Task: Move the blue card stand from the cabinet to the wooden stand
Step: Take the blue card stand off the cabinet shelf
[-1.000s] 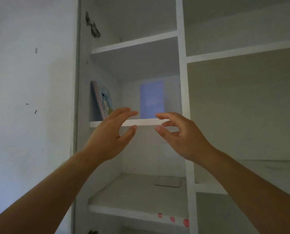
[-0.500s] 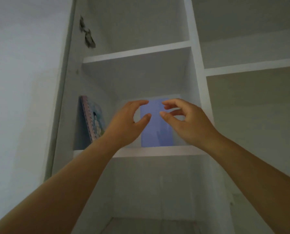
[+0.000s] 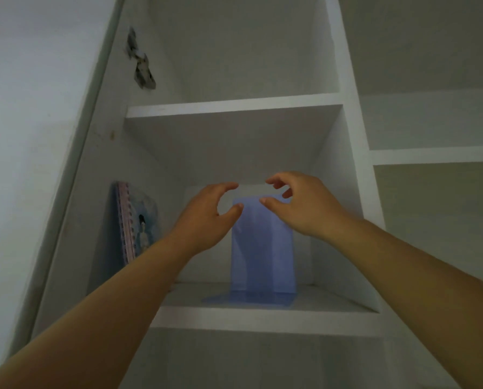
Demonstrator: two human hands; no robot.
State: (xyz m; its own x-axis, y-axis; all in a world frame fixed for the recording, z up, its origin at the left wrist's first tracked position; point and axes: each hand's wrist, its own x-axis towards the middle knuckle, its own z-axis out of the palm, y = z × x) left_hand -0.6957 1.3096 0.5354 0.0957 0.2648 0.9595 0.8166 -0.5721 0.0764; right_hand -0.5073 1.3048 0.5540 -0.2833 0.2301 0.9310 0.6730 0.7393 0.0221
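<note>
The blue card stand (image 3: 262, 259) is a translucent blue upright sheet with a flat foot, standing on a shelf (image 3: 262, 315) of the white cabinet. My left hand (image 3: 206, 217) is at its upper left corner with thumb and fingers curved apart, the thumb tip close to the sheet's edge. At the upper right corner my right hand (image 3: 299, 206) is likewise open and curved, with its thumb near the top edge. Neither hand has closed on the stand. The wooden stand is not in view.
A spiral-bound book (image 3: 135, 223) with a picture cover leans against the cabinet's left wall on the same shelf. A vertical divider (image 3: 355, 175) separates this column from bare shelves on the right. The shelf above (image 3: 234, 105) hangs low over the hands.
Both hands have risen from below the shelf edge and reached into the compartment, up to the card stand's top corners. The view has tilted upward and closer.
</note>
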